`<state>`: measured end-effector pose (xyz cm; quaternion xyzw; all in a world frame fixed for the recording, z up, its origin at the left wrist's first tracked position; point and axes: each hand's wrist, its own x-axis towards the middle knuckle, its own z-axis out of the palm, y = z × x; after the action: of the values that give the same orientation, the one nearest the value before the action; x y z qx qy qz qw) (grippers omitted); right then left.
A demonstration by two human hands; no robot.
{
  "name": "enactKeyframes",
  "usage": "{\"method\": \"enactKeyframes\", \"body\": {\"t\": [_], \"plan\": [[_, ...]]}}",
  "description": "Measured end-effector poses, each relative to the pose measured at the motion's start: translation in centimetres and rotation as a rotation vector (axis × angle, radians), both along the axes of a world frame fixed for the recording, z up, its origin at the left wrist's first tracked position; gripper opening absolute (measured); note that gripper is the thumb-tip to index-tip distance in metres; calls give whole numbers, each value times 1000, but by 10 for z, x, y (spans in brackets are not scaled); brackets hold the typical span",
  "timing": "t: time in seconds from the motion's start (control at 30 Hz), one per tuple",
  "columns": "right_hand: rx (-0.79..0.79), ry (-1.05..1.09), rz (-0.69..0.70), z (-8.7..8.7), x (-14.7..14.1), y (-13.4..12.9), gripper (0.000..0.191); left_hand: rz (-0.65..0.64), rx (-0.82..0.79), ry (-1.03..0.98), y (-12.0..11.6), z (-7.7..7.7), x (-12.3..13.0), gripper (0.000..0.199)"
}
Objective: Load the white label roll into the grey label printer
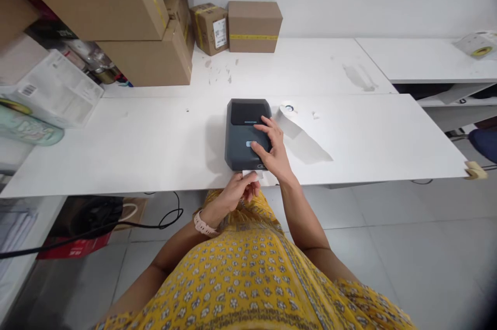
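A dark grey label printer (241,148) sits on the white table near its front edge. My right hand (275,148) rests on the printer's right side, fingers spread, with the thumb by the light button on its lid. At the printer's front, my left hand (237,189) pinches a white paper label (250,174) that comes out of the slot. A roll of white label paper (288,110) stands to the right of the printer, its loose strip (310,143) trailing across the table.
Cardboard boxes (145,60) are stacked at the back left, with two smaller boxes (254,22) against the wall. A clear plastic container (58,86) and a green bottle (31,125) stand far left. Another roll (479,44) lies far right. A black cable (155,226) hangs below the table.
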<state>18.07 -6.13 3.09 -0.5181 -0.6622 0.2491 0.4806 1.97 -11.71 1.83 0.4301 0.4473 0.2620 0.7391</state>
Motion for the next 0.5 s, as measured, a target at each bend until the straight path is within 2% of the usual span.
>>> {"method": "enactKeyframes", "body": {"t": [0.2, 0.27, 0.3, 0.37, 0.5], "plan": [[-175, 181, 15, -3, 4, 7, 63, -246, 62, 8, 1, 6, -29, 57], [-217, 214, 3, -4, 4, 8, 68, -248, 94, 24, 1, 11, -45, 55], [-230, 224, -10, -5, 4, 9, 68, -211, 118, 33, 2, 12, -53, 52], [-237, 220, -34, -5, 2, 10, 67, -43, 186, 48, 6, 14, -66, 45], [-202, 120, -59, -3, 1, 16, 59, 496, 436, 113, 21, 11, -69, 29]]}}
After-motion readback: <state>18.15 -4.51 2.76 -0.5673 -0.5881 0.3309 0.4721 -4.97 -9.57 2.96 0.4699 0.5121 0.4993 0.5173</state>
